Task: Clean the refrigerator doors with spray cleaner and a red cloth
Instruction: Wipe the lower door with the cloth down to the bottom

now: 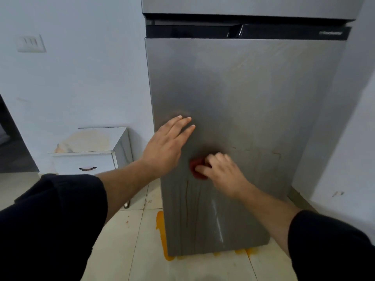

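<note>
The grey lower refrigerator door point(253, 94) fills the middle of the view, with dark drip streaks running down its lower part. My left hand point(166, 145) lies flat on the door near its left edge, fingers straight. Just to the right and lower, my right hand point(221, 171) grips a bunched red cloth point(195, 169) and holds it against the door; most of the cloth is hidden under my fingers. The upper door point(243, 5) shows at the top edge. No spray bottle is in view.
A white bedside cabinet point(91, 157) with a stained top stands left of the fridge against the wall. An orange spill point(162, 236) spreads on the tiled floor around the fridge base. A wall switch point(31, 43) sits upper left. A white wall closes in on the right.
</note>
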